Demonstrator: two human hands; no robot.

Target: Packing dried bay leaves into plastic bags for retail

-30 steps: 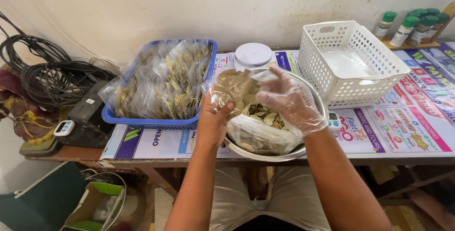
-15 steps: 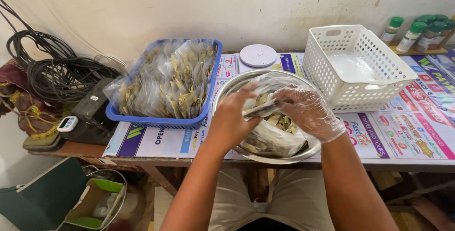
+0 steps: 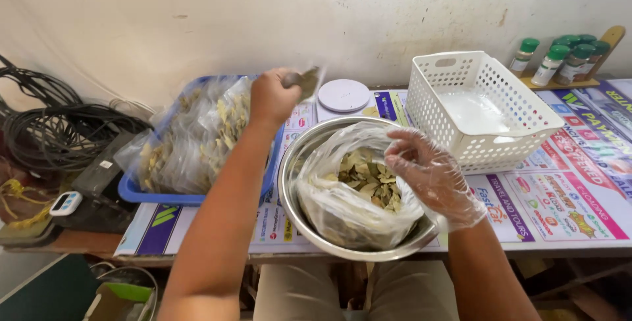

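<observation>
Nearest us, our gloved right hand [image 3: 426, 175] rests with loosely spread fingers on the leaf bag [image 3: 359, 192] in the steel bowl [image 3: 296, 183]. At eleven o'clock, our left hand [image 3: 273, 96] pinches a small packet [image 3: 304, 79] beside the blue tray [image 3: 135, 192].

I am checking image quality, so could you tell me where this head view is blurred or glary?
Head view: the small clear packet in the left hand is motion-smeared; the round steel bowl and gloved right hand look sharp; soft, even lighting, faint sheen on plastic.
</observation>
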